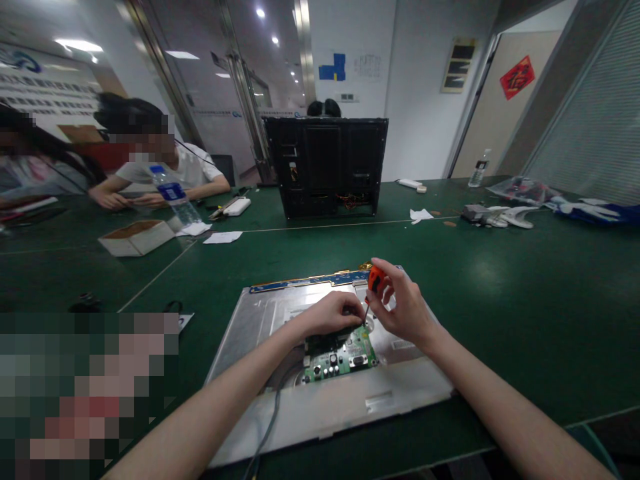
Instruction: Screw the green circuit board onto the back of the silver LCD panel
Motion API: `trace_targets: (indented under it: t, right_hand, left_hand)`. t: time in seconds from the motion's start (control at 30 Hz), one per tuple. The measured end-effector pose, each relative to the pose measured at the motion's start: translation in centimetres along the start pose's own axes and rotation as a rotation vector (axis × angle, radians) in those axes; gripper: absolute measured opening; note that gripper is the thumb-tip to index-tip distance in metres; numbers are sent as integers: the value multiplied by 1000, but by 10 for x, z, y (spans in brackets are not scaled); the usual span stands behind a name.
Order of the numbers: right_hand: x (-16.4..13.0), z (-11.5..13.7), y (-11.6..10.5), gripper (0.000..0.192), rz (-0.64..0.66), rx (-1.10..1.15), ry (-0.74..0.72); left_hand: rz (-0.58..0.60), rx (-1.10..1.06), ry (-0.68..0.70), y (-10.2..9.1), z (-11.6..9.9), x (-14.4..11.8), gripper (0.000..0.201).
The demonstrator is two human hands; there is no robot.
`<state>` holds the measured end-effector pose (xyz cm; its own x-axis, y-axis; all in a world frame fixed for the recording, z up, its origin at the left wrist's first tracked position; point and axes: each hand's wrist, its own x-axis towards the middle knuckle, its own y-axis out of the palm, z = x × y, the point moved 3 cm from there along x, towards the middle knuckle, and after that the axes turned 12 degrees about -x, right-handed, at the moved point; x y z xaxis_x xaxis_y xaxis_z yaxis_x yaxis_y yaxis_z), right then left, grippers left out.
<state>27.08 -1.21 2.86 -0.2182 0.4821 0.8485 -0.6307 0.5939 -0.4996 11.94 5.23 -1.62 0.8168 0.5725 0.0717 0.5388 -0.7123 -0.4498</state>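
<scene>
My right hand (405, 308) grips the orange and black handle of a screwdriver (375, 280). Its thin shaft points down to the far right corner of a green circuit board (343, 360). My left hand (336, 312) bends over the board's far edge, fingers curled and fingertips beside the screwdriver's tip; what they hold, if anything, is hidden. The board rests on the silver back of a flat display panel (340, 407), which lies on the green table. A narrow blue circuit strip (310, 280) runs along the panel's far edge. The screw itself cannot be made out.
A grey cable (273, 420) runs off the panel's near side. Beyond stands a black monitor housing (330, 160). At the left are an open cardboard box (137, 239), a water bottle (176, 193) and a seated person (160, 160). Gloves (500, 215) lie at the far right.
</scene>
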Motion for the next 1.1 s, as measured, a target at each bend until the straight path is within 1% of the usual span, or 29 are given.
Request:
trace_targets:
  t: [0.33, 0.67, 0.9, 1.1]
  right_hand:
    - [-2, -2, 3, 54, -25, -18, 4]
    - [-1, -1, 0, 64, 47, 31, 5]
    - [-3, -4, 3, 57, -1, -2, -3]
    - [-3, -5, 4, 53, 10, -21, 3]
  left_hand:
    - [-9, 20, -10, 0, 1, 1, 7]
    - [4, 10, -6, 0, 1, 0, 8]
    - [-5, 28, 5, 0, 2, 1, 9]
    - [-3, 21, 6, 0, 5, 1, 8]
